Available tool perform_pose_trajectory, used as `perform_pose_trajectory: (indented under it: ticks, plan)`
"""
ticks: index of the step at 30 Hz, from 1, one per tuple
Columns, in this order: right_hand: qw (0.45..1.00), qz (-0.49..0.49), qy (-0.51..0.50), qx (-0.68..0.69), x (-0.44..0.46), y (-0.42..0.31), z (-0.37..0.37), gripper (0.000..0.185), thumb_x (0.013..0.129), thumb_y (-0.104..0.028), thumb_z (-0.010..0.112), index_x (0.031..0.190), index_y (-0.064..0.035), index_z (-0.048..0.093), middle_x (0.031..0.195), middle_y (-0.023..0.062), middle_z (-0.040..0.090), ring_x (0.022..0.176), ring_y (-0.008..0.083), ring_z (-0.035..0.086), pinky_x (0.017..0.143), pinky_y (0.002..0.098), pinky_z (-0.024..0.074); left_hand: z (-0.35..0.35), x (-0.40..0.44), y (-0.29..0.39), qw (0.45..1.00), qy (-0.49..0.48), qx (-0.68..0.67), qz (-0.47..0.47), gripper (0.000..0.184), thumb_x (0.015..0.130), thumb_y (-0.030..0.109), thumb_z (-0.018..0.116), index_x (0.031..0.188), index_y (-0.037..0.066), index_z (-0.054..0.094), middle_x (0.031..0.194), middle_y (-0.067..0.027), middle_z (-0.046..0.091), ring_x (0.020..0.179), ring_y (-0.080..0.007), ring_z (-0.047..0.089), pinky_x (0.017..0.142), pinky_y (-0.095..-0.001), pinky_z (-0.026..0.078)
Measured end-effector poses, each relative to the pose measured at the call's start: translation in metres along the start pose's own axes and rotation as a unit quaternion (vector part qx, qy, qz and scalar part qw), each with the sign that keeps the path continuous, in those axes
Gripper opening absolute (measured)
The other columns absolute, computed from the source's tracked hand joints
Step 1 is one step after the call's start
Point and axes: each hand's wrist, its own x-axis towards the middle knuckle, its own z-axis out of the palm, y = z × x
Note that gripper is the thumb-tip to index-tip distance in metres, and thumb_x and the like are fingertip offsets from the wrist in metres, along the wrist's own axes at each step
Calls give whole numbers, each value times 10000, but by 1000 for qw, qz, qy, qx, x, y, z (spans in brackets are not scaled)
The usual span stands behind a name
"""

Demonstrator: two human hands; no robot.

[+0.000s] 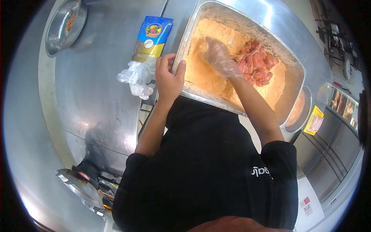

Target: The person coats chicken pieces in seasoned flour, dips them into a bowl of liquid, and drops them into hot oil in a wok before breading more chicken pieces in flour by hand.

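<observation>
A brisk sweep of your gloved right hand (220, 60) could fling powder (209, 29) out of the metal pan (294, 87); blur hides how open its fingers are or whether they hold any. Your left hand (169, 79) grips the pan's left rim. Inside the pan, the meat (256, 63) looks raw, red, mostly bare.

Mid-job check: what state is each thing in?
Tray: uncovered, powder inside.
Powder: loose, uneven.
Meat: heaped on the powder.
Left hand: bare, holding the tray's rim.
Right hand: gloved, blurred, over the powder.
Loose gloves: crumpled.
Pouch: open or sealed, can't tell.
Bowl: uncovered, orange bits inside.
</observation>
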Motion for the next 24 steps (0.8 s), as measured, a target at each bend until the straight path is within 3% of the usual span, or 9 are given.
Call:
perform_pose_trajectory:
  ticks: [1, 2, 5, 9, 12, 15, 18, 20, 24]
  plan:
    - [996, -4, 22, -83, 6, -20, -24, 321, 929, -214, 585, 1159, 6, 545, 1031, 176, 602, 949, 295, 600, 841, 417, 475, -1, 0, 1, 1000, 1, 8, 4, 289, 815, 152, 711, 1042, 12, 601, 915, -111, 556, 799, -230, 570, 700, -343, 475]
    - [990, 74, -94, -79, 19, -23, -31, 417, 930, -220, 588, 1255, 24, 497, 1199, 213, 580, 1116, 310, 568, 933, 410, 463, -1, 2, 2, 1000, 1, 17, 9, 288, 815, 152, 711, 1042, 12, 600, 915, -111, 556, 798, -229, 570, 701, -343, 476]
    - [964, 68, -256, 17, 38, -60, -84, 526, 939, -256, 584, 1358, 21, 427, 1345, 234, 499, 1239, 323, 510, 1043, 404, 417, 0, 2, 0, 1000, 0, -19, 1, 290, 813, 149, 712, 1041, 9, 600, 919, -113, 558, 805, -229, 570, 703, -342, 476]
    - [990, -33, -108, -88, 64, 24, -20, 613, 966, -352, 516, 1435, 3, 344, 1445, 239, 392, 1381, 326, 338, 1163, 405, 258, 2, 2, -4, 999, 11, -38, 5, 299, 809, 154, 716, 1041, 7, 598, 923, -111, 563, 802, -224, 567, 701, -340, 475]
    - [932, -253, -60, -254, 29, 66, 42, 653, 970, -438, 457, 1415, 29, 359, 1444, 230, 386, 1439, 308, 202, 1191, 418, 163, 3, 4, -4, 999, 12, -49, -6, 307, 807, 161, 719, 1043, 7, 598, 919, -109, 568, 795, -220, 563, 695, -337, 473]
    - [948, -225, -86, -208, -15, -31, -4, 432, 908, -295, 524, 1240, -19, 516, 1291, 212, 514, 1242, 342, 457, 1099, 449, 294, 5, 3, -9, 998, 13, -68, -16, 313, 807, 167, 721, 1048, 8, 599, 907, -107, 570, 783, -213, 557, 688, -331, 469]
    - [956, -245, -55, -153, -39, 3, 36, 402, 876, -209, 549, 1244, -53, 523, 1238, 208, 550, 1093, 341, 551, 1008, 440, 402, 6, 3, -11, 997, 15, -69, -5, 315, 807, 169, 722, 1049, 6, 602, 893, -108, 574, 767, -208, 552, 682, -326, 463]
    - [955, -149, -184, -178, -33, -13, 32, 405, 870, -178, 560, 1256, -59, 530, 1194, 207, 569, 969, 331, 587, 913, 420, 463, 8, 3, -15, 996, 16, -88, -5, 318, 805, 168, 725, 1047, 3, 603, 886, -110, 580, 757, -206, 553, 681, -323, 460]
    - [954, 54, -200, 219, -26, -2, 27, 464, 865, -163, 594, 1306, -44, 514, 1216, 205, 577, 943, 315, 627, 829, 387, 522, 7, 3, -12, 996, 10, -84, -12, 314, 799, 149, 731, 1041, -3, 602, 880, -114, 594, 752, -207, 562, 679, -319, 468]
